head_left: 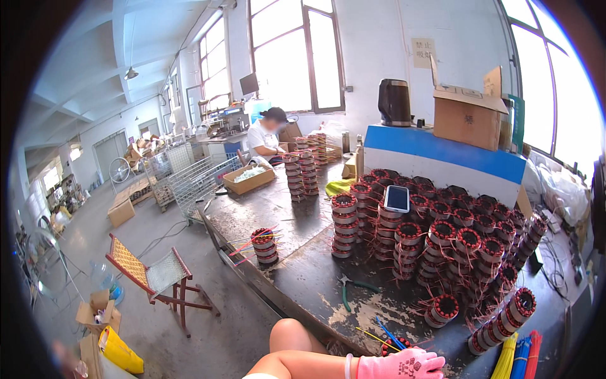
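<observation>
My left hand (404,365), in a pink glove, reaches in from the lower edge with its fingers bent and bunched together. Whatever lies under the fingers is hidden. Right behind the hand sits a wound motor stator (390,347) with red windings, partly covered by the glove; a blue and a yellow wire stick up from it. Whether the hand touches this stator I cannot tell. Green-handled pliers (347,297) lie on the worn dark table (303,278) farther in. A short stator stack (445,308) stands to the right of the hand. My right hand is out of view.
Many stator stacks (442,234) crowd the table's right side, with a phone (397,198) on top. Yellow, blue and red wire bundles (521,357) lie at the lower right. A co-worker (262,139) sits at the far end. A folding chair (165,278) stands at left.
</observation>
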A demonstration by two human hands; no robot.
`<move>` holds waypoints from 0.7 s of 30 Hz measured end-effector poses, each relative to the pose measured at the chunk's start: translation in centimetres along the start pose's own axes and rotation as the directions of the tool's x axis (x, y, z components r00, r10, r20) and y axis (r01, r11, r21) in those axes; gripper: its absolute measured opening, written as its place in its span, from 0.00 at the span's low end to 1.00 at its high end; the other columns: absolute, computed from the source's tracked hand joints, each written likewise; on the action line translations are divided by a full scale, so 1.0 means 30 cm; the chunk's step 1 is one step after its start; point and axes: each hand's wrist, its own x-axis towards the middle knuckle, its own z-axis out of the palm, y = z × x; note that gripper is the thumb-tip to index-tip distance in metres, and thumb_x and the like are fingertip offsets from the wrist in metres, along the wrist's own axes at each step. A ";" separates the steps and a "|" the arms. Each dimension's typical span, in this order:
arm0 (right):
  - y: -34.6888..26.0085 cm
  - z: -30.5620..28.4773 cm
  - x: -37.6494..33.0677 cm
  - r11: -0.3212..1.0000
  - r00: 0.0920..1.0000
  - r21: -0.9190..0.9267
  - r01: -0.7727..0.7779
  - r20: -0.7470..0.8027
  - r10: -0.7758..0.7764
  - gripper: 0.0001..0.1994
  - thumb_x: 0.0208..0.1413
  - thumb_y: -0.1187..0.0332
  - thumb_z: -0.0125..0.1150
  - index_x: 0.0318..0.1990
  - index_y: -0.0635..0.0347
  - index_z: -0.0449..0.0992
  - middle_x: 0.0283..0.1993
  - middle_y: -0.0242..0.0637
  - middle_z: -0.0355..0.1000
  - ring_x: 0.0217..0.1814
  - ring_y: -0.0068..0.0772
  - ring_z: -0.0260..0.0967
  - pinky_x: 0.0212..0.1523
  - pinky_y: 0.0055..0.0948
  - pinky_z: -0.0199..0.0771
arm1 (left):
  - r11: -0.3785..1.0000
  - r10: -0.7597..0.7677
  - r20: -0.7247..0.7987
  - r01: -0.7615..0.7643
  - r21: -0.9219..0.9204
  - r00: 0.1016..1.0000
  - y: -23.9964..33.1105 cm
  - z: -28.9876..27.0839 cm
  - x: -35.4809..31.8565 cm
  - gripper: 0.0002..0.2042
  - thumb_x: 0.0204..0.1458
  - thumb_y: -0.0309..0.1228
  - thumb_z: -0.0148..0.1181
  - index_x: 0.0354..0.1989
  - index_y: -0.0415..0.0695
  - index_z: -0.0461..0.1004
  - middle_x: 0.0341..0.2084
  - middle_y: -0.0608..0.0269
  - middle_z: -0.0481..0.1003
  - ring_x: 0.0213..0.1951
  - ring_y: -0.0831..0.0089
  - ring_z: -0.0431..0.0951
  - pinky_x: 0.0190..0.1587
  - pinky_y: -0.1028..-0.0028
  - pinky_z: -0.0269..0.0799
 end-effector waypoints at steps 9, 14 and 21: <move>0.018 0.050 -0.019 0.970 0.987 0.200 -0.139 -0.056 0.153 0.05 0.60 0.74 0.67 0.39 0.65 0.78 0.30 0.24 0.72 0.29 0.14 0.64 0.31 0.18 0.66 | 0.947 -0.265 0.113 0.280 -0.155 0.958 0.046 0.004 -0.057 0.09 0.55 0.39 0.60 0.35 0.49 0.71 0.30 0.60 0.69 0.27 0.60 0.76 0.25 0.65 0.71; 0.034 0.017 -0.039 0.988 0.997 -0.151 0.035 0.077 -0.024 0.07 0.61 0.75 0.66 0.44 0.66 0.79 0.37 0.33 0.78 0.39 0.23 0.73 0.44 0.23 0.74 | 0.978 -0.207 0.047 0.207 -0.002 0.977 0.034 0.031 -0.055 0.06 0.54 0.33 0.56 0.36 0.46 0.71 0.31 0.63 0.69 0.33 0.65 0.77 0.31 0.66 0.74; -0.024 -0.232 -0.032 0.982 0.982 -0.090 -0.165 -0.108 0.155 0.04 0.56 0.78 0.62 0.38 0.65 0.79 0.30 0.30 0.76 0.30 0.20 0.72 0.32 0.22 0.71 | 0.928 -0.361 -0.355 0.370 -0.043 0.862 -0.039 -0.098 -0.100 0.17 0.46 0.17 0.65 0.45 0.45 0.78 0.40 0.56 0.77 0.37 0.62 0.80 0.36 0.68 0.79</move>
